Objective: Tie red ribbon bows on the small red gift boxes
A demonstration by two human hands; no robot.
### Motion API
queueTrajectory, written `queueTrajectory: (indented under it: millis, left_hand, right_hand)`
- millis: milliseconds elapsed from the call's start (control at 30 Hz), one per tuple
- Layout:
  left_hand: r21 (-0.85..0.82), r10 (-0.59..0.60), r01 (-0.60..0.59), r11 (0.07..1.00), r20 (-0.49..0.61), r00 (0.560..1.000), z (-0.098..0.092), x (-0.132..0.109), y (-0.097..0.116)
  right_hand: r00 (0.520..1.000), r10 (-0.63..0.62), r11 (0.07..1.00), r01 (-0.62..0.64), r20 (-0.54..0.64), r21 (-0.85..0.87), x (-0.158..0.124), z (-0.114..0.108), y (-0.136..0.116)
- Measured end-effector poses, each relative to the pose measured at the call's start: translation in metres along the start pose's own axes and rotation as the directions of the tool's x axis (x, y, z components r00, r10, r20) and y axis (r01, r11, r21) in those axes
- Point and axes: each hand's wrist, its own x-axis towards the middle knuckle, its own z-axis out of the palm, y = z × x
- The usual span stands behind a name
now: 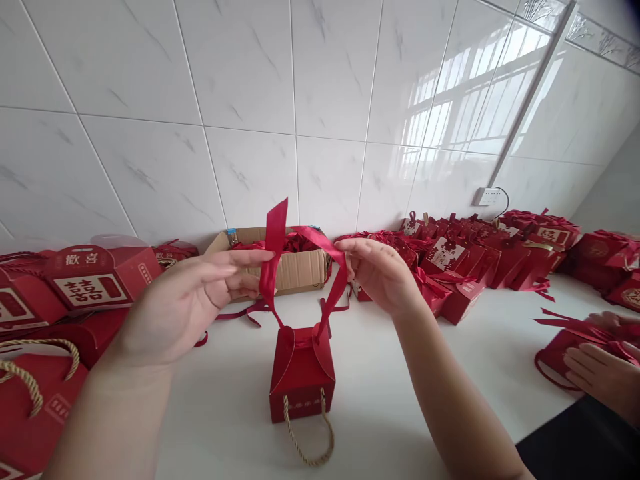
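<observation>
On my head feed, I have the small red box (pixel 303 367) at 6 o'clock, upright on the white tabletop (pixel 225 420), its gold rope handle (pixel 320 461) drooping toward me. Red ribbon (pixel 270 263) rises from the box top. My left hand (pixel 183 297), 11 o'clock of the box, has fingers nearly closed, pinching one length; my right hand (pixel 383 277), 1 o'clock, likewise grips the other by the fingertips. Cardboard carton (pixel 300 272) behind, 12 o'clock of the box. Piled red boxes (pixel 453 257) at 3 o'clock; a co-worker's hand (pixel 597 370) at 4.
</observation>
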Motion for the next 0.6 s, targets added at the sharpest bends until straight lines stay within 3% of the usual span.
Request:
queueTrajectory:
  millis: [167,433,600]
  left_hand:
    - [0.238,0.117,-0.087,0.967,-0.115,0.986,0.01,-0.004,-0.006]
    - [0.305,0.411,-0.323,0.896,-0.294,0.863,0.022,-0.009,-0.008]
    - [0.266,0.422,-0.349,0.898,-0.304,0.854,0.028,-0.01,-0.005]
  right_hand:
    - [0.987,-0.122,0.988,0.111,-0.108,-0.105,-0.003,0.006,0.0]
    - [0.966,-0.202,0.975,0.181,-0.164,-0.131,-0.002,0.006,-0.001]
    - [0.955,-0.224,0.969,0.196,-0.193,-0.15,-0.004,0.006,-0.001]
